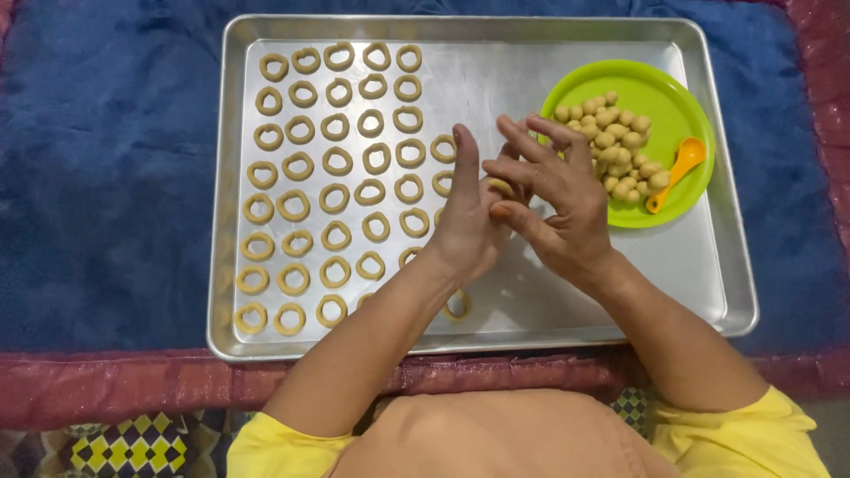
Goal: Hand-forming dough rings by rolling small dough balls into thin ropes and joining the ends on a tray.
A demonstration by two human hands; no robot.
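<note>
Dough piece [501, 187], a small pale lump, sits pressed between the palms of the left hand [467, 219] and right hand [558, 208], both grips with fingers spread yet closed flat on it, above the middle of the metal tray [708, 292]. Rows of dough rings [335, 159] fill the tray's left half. A green plate [673, 102] of dough balls [615, 142] with an orange spoon [677, 168] sits near its far right corner.
</note>
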